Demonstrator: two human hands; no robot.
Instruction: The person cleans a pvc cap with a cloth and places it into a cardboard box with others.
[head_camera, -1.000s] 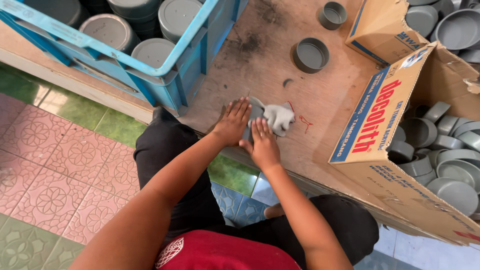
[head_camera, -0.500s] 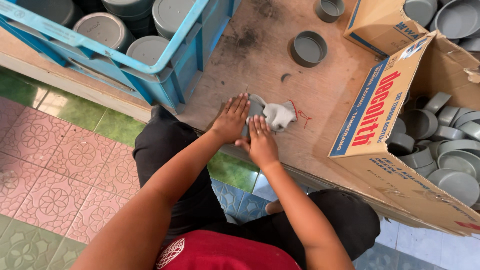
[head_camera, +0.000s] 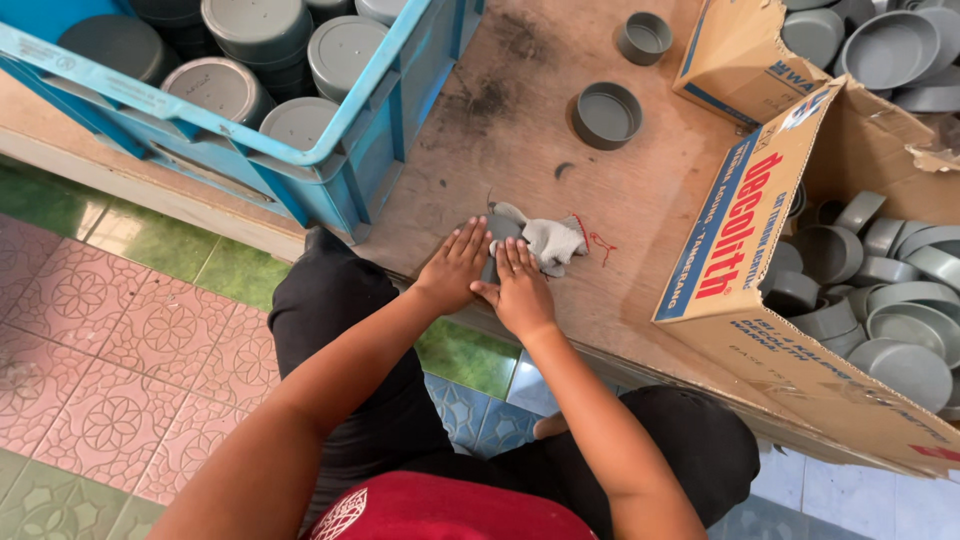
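Grey cap (head_camera: 497, 240), round and smooth, lay flat near the wooden table's (head_camera: 650, 220) front edge, mostly hidden, so its facing could not be told. Left hand (head_camera: 455, 265) and right hand (head_camera: 520, 285) pressed on it with fingers extended flat, gripping nothing. Just beyond lay a crumpled white knit glove (head_camera: 550, 240) with red thread. To the right stood a brown cardboard box (head_camera: 735, 240), its flap printed blue and red, holding grey caps. A blue plastic crate (head_camera: 330, 150) stood upper left.
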